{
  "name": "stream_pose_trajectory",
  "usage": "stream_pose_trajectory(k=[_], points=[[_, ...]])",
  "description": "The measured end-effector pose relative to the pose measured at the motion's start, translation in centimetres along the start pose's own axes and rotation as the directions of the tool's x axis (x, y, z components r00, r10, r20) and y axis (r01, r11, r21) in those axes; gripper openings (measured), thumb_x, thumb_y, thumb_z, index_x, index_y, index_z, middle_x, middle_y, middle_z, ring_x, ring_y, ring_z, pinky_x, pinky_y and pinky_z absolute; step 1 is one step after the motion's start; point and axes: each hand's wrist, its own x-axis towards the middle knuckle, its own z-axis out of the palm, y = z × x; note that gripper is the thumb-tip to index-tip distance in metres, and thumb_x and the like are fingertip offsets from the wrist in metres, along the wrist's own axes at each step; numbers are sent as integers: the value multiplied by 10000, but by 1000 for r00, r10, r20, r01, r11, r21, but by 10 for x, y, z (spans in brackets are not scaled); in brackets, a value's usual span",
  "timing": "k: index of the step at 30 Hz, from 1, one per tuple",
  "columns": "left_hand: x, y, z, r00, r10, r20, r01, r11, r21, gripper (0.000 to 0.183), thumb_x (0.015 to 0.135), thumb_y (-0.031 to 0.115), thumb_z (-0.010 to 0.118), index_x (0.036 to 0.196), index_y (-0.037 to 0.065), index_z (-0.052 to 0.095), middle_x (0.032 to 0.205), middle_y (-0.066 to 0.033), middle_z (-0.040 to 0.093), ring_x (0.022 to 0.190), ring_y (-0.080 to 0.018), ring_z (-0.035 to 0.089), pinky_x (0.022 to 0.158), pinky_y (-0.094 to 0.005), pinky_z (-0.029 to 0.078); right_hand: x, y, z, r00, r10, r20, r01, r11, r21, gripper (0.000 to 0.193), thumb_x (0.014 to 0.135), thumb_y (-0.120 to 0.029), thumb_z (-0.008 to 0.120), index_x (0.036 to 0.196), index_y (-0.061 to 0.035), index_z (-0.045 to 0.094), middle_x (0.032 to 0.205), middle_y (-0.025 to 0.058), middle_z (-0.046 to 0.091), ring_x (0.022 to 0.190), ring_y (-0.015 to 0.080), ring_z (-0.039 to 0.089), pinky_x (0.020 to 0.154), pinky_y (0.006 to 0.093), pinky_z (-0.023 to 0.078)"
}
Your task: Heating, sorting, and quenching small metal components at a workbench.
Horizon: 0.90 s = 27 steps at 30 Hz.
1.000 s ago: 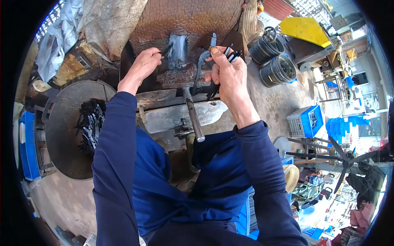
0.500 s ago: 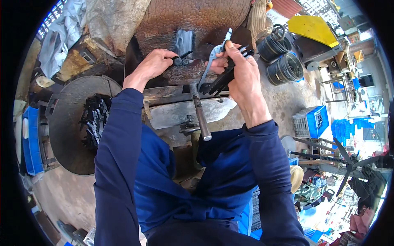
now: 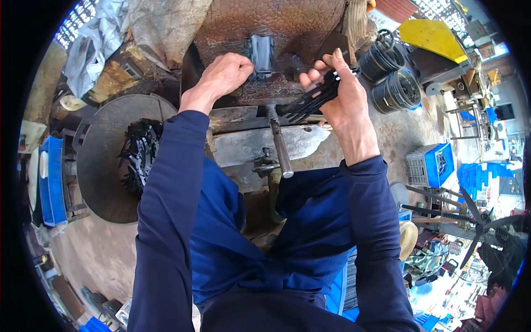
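Note:
My left hand [image 3: 222, 80] is closed, its fingertips by the left edge of a bright metal slot [image 3: 262, 52] in a rough brown, crusted machine block [image 3: 229, 22]. Whatever its fingers pinch is hidden. My right hand [image 3: 345, 91] wraps round a bunch of long, slim black metal pieces [image 3: 319, 99], which point down to the left from the palm. Its thumb stands up and its fingertips are slightly blurred. Below the slot, a steel bar handle [image 3: 280, 144] juts toward me.
At left stands a wide round metal pan [image 3: 99, 182] with a heap of black metal pieces [image 3: 142, 152]. Black buckets [image 3: 395, 91], a blue-and-grey crate [image 3: 430, 165] and a fan [image 3: 481, 224] are on the right. A whitish, worn ledge [image 3: 238, 148] crosses above my knees.
The grey toothed metal piece that stuck up from my right hand is gone from view. My left hand no longer shows the black piece it pinched. The whole view has shifted slightly.

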Motion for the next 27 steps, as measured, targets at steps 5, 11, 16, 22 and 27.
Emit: stream_pose_trajectory(k=[5,11,16,22,27], points=[[-6,-3,-9,986,22,-165,-24,1000,-10,319,943,296,559,1111,83,727,1075,-190,725,1037,-387,679,883,-442,527,-12,0,-4,987,25,160,5,983,-185,180,960,-201,743,908,-61,643,746,21,606,503,82,419,479,286,352],[-15,4,-15,973,-50,-226,34,997,-75,280,904,331,597,1003,112,740,974,-168,723,935,-364,695,817,-429,531,-59,12,-7,980,-37,194,182,555,-812,98,943,-128,705,990,-42,714,778,21,672,510,37,459,460,237,346],[-16,12,-13,937,-96,-337,49,988,-145,254,871,333,619,941,146,776,946,-128,748,931,-352,706,831,-443,545,-90,30,-27,809,139,571,571,48,-820,390,837,103,631,1195,-37,690,1269,110,705,1198,218,658,998,319,504],[-15,23,-17,913,-152,-378,64,969,-237,240,850,330,646,952,190,812,984,-114,766,968,-350,712,894,-439,561,-95,47,-38,671,117,732,731,64,-680,490,753,64,806,1213,-31,665,1315,122,680,1228,248,638,1026,361,500],[-11,36,-18,872,-200,-446,29,932,-361,224,838,291,642,906,160,810,972,-126,765,957,-357,716,895,-439,564,-80,46,-22,773,-69,631,627,235,-742,400,821,28,782,1202,-39,681,1287,93,700,997,166,666,810,276,531]])
